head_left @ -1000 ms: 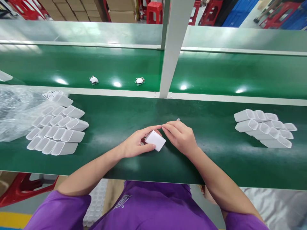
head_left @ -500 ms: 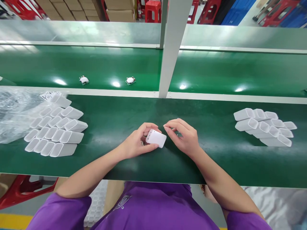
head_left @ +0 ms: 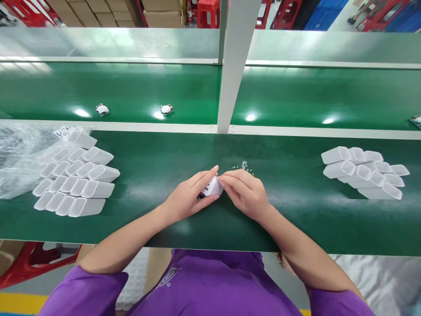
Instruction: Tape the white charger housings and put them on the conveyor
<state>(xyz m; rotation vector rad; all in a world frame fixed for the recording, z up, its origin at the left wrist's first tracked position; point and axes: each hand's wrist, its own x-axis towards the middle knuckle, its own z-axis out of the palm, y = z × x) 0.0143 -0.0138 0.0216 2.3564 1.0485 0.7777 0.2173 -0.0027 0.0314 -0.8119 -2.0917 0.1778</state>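
My left hand (head_left: 187,193) is closed around a small white plastic housing (head_left: 213,188), holding it above the green work surface. Dark slots show on the housing's face, and the fingers partly cover it. My right hand (head_left: 248,193) has its thumb and fingers pinched together at the housing's upper right edge. Whatever lies between those fingertips is too small or hidden to make out. Just beyond the right hand, a little heap of tiny pale parts (head_left: 244,165) lies scattered on the surface.
Stacked white open-ended sleeves stand left (head_left: 97,189) and right (head_left: 379,192). A clear plastic bag (head_left: 19,158) lies at far left. Behind a pale rail and upright post (head_left: 235,66), small circuit boards (head_left: 166,109) rest on a green belt (head_left: 148,87).
My right hand has moved left to meet the housing, which my left hand has turned so its slotted face shows. Tiny parts are now uncovered. The boards on the belt have shifted left.
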